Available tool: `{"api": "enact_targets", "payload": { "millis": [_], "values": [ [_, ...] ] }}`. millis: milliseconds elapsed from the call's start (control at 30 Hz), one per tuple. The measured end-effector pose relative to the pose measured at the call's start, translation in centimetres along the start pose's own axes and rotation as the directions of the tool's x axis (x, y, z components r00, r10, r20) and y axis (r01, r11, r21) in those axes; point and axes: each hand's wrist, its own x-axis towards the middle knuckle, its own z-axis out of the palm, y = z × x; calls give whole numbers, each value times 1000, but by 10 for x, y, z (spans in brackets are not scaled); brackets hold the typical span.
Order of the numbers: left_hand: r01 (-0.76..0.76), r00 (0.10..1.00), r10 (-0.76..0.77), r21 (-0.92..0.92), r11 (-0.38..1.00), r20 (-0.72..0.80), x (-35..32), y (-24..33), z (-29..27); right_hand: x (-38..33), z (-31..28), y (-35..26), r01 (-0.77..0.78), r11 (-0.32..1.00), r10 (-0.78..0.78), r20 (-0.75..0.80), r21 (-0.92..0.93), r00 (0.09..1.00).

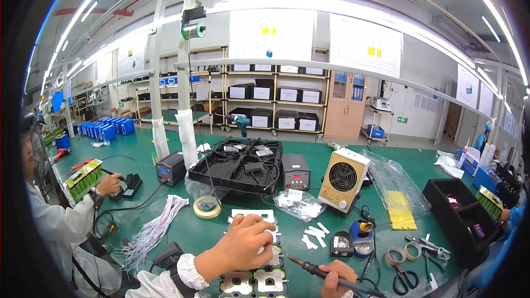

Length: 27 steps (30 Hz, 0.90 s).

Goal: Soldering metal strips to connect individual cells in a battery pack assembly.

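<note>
My left hand (243,245) hangs over a battery pack (237,282) with its fingers curled together. What they pinch, if anything, is hidden beneath them. The pack carries pale metal plates with dark round centres, and it runs toward me at the lower middle. A soldering iron (316,270) is gripped in my right hand (338,277). Its tip points left, close to the pack's right edge and just beside my left fingers. From here I cannot tell whether the tip touches a plate.
Tape roll (207,207), white wire bundle (160,232) and black tray (237,165) lie beyond my left hand. A fan unit (343,181), blue iron holder (362,238), white strips (314,235) and scissors (405,281) are rightward. Co-workers sit at both sides; one's hand (109,184) shows left.
</note>
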Motion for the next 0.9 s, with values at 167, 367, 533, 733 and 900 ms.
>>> {"api": "enact_targets", "payload": {
  "millis": [167,367,533,733,900],
  "values": [
    [9,1000,-8,-12,1000,23,-1,1,-1,3,3,-2,-6,1000,6,6,23,1000],
    [3,1000,-3,-2,1000,24,-1,1,2,3,3,-5,-9,1000,9,-17,-3,1000],
    [-4,999,4,-18,1000,38,-1,1,6,3,4,-3,23,1000,-23,-30,-13,999],
    [1,1000,0,-37,999,27,1,2,3,2,2,-4,18,1000,-19,-51,-17,999],
    [43,999,-43,-18,999,14,2,-1,-7,5,2,-7,8,1000,-8,-64,-2,998]
  ]
}}
